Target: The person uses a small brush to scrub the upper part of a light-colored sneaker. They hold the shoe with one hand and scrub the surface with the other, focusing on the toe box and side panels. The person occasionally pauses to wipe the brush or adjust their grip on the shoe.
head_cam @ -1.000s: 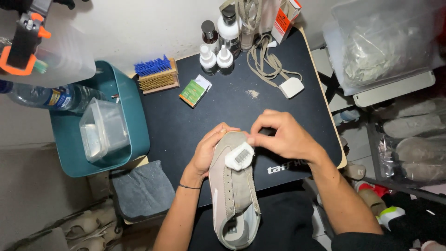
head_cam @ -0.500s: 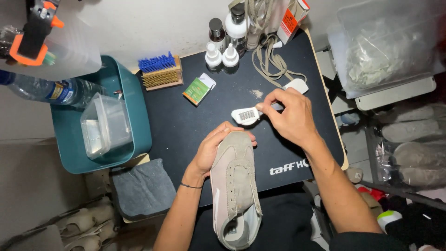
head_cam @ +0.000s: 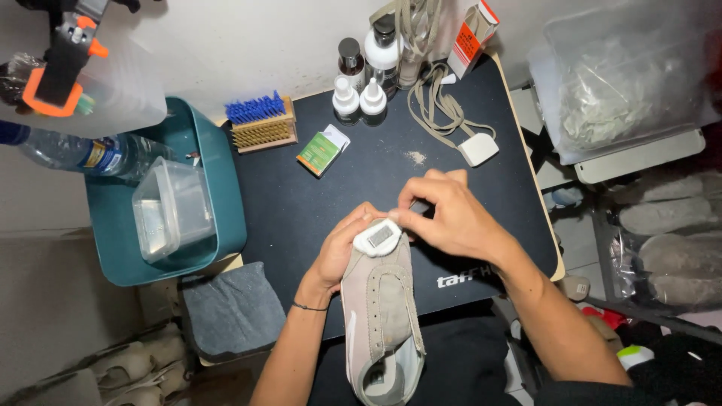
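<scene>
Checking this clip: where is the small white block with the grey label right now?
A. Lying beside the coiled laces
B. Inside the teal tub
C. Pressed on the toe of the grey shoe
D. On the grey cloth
C: the right hand holds the white block against the toe of the grey shoe, which the left hand steadies from the other side.

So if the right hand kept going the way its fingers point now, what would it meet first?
The right hand points left, its fingertips at the small white block on the grey shoe's toe. It would likely press that block first, then the left hand behind it.
</scene>
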